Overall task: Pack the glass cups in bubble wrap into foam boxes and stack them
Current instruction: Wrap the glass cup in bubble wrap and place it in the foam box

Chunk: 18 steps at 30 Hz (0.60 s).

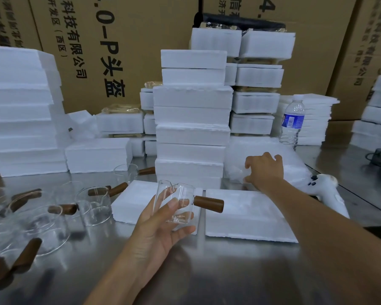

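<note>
1. Left hand (163, 225): fingers and thumb curled round one glass cup (176, 201), held upright above the middle of the worktop (207, 271). The cup's brown wooden handle (209, 203) points toward the right edge.
2. Right hand (265, 170): reached toward the far right of the worktop, fingers bent down onto the bubble wrap pile (295, 168). Thumb and fingertips close on wrap at the pile's near edge; whether a single sheet has come apart cannot be told.
3. Foam box halves, two: one (132, 203) behind the held cup, one (246, 214) just to its right. Both lie flat mid-worktop, on the near side of the wrap pile.
4. Stack of foam boxes (191, 133): a tall column toward the far edge, just beside the wrap pile. Further stacks stand behind it and along the left edge.
5. Unwrapped glass cups (92, 205): several, wooden-handled, some upright and some on their sides, toward the left edge.
6. Sundries: water bottle (293, 122) behind the wrap; white handheld device (326, 188) near the right edge.
7. Step in hand, by judgement: fetching wrap for the held cup. Wrapping has not begun.
8. Next move calls for drawing one sheet free and bringing it to the cup. Glass and handle are then rolled within it, and the bundle is seated in a foam half.
</note>
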Each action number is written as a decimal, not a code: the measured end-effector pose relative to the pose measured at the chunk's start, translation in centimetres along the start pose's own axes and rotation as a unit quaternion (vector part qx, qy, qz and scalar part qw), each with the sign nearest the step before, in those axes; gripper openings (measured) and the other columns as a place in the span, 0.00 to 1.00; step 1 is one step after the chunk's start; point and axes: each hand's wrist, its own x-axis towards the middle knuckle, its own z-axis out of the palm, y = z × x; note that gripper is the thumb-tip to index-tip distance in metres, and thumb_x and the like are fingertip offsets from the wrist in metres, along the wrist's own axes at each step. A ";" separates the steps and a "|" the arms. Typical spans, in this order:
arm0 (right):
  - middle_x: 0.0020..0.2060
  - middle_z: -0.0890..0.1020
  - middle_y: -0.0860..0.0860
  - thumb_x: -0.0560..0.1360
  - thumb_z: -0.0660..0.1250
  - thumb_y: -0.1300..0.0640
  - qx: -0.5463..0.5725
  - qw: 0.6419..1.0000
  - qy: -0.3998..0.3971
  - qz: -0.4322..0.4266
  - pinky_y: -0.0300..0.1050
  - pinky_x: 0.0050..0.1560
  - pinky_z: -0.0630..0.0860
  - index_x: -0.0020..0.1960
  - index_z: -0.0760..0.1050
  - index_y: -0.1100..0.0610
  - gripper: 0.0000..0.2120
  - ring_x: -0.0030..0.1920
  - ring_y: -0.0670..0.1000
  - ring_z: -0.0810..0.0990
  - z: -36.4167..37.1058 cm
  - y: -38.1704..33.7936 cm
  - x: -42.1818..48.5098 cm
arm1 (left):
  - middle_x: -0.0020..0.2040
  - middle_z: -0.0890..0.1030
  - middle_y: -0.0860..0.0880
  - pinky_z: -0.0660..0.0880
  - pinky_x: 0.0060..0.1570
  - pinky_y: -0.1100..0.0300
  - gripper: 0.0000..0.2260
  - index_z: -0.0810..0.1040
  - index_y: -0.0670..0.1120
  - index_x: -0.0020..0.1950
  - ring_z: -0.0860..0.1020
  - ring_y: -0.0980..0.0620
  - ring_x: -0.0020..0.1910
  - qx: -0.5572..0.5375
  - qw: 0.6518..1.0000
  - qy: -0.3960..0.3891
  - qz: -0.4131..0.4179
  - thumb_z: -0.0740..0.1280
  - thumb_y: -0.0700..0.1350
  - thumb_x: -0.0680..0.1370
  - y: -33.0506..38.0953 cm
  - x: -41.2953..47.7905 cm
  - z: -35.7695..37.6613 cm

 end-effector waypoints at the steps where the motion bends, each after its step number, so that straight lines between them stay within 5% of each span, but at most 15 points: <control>1: 0.54 0.78 0.49 0.74 0.66 0.47 -0.004 1.000 0.001 -0.004 0.49 0.64 0.59 0.59 0.72 0.47 0.14 0.61 0.51 0.69 0.0 0.0 0.1 | 0.45 0.83 0.42 0.80 0.33 0.55 0.39 0.82 0.47 0.51 0.83 0.45 0.39 -0.001 1.000 0.000 -0.001 0.85 0.51 0.42 0.0 0.0 0.0; 7: 0.53 0.79 0.50 0.78 0.62 0.50 -0.024 0.999 0.006 -0.020 0.54 0.69 0.55 0.56 0.75 0.49 0.09 0.59 0.52 0.72 -0.2 0.2 0.0 | 0.45 0.84 0.43 0.80 0.34 0.54 0.33 0.85 0.49 0.47 0.83 0.45 0.39 -0.009 1.000 0.000 -0.005 0.85 0.51 0.42 0.1 0.1 0.0; 12: 0.50 0.81 0.51 0.80 0.58 0.53 0.067 0.998 0.005 0.017 0.56 0.71 0.51 0.53 0.79 0.49 0.11 0.57 0.53 0.75 -0.9 0.7 -0.2 | 0.45 0.84 0.43 0.80 0.35 0.55 0.31 0.86 0.50 0.44 0.83 0.46 0.40 -0.013 1.000 -0.006 -0.007 0.85 0.52 0.42 0.3 0.0 0.2; 18: 0.37 0.78 0.51 0.74 0.59 0.58 0.231 0.965 0.068 0.108 0.52 0.60 0.66 0.43 0.78 0.53 0.10 0.41 0.54 0.71 -2.8 0.8 -1.0 | 0.46 0.84 0.43 0.80 0.35 0.55 0.32 0.86 0.49 0.45 0.83 0.46 0.40 -0.030 1.000 0.006 -0.003 0.85 0.51 0.42 0.6 -0.3 0.4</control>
